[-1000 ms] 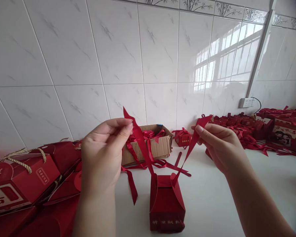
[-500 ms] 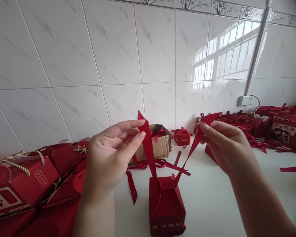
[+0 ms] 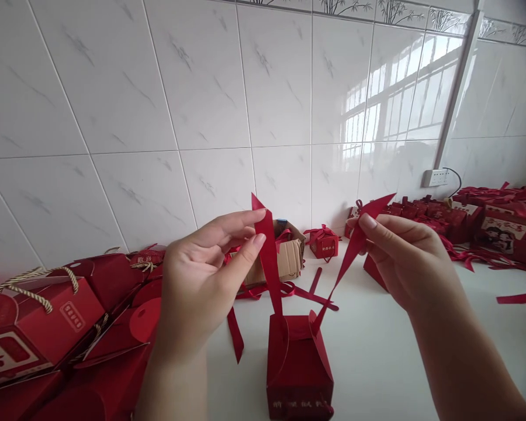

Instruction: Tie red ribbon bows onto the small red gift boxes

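A small dark red gift box [image 3: 300, 368] stands on the white table, with a red ribbon [image 3: 270, 263] rising from its top in two ends. My left hand [image 3: 214, 269] pinches one end between thumb and fingertips, up and to the left of the box. The other end slants up to the right, twisted narrow near its middle, and my right hand [image 3: 398, 251] grips it between thumb and fingers. Both ribbon tips stick out above the fingers. The right hand's other fingers are curled and partly hidden.
Red boxes with gold cords [image 3: 61, 316] crowd the left. Behind are a cardboard box [image 3: 290, 260] of ribbons, a small tied red box [image 3: 324, 242] and loose ribbon pieces [image 3: 235, 335]. More red boxes [image 3: 506, 231] are piled at the right, below a wall socket [image 3: 435, 178].
My left hand has shifted slightly right and up with its ribbon end. The red box has moved a little to the right. My right hand has barely moved.
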Available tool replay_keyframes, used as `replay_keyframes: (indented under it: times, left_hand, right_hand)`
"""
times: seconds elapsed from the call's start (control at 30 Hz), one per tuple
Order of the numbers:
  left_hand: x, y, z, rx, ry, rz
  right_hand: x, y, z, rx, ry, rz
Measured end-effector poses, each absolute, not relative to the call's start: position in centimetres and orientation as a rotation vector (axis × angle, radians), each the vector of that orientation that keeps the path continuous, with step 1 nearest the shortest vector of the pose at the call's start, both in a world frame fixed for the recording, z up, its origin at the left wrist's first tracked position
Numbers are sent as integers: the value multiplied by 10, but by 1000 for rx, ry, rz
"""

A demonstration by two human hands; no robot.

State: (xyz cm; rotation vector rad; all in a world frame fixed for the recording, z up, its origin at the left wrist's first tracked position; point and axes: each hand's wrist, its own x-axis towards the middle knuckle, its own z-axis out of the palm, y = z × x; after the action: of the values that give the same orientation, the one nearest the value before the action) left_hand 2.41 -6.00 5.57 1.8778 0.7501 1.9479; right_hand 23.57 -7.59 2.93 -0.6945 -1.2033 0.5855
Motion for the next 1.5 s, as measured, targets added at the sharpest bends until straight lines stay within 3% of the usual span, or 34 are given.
replay_keyframes:
  times: [0.57, 1.5]
  left_hand:
    - [17, -60, 54, 2019, 804, 1937]
    - [35, -57, 46, 1892, 635, 1518]
  right_hand:
    - [234, -74, 28, -723, -1173, 500]
    - [205, -65, 18, -692, -1504, 1019]
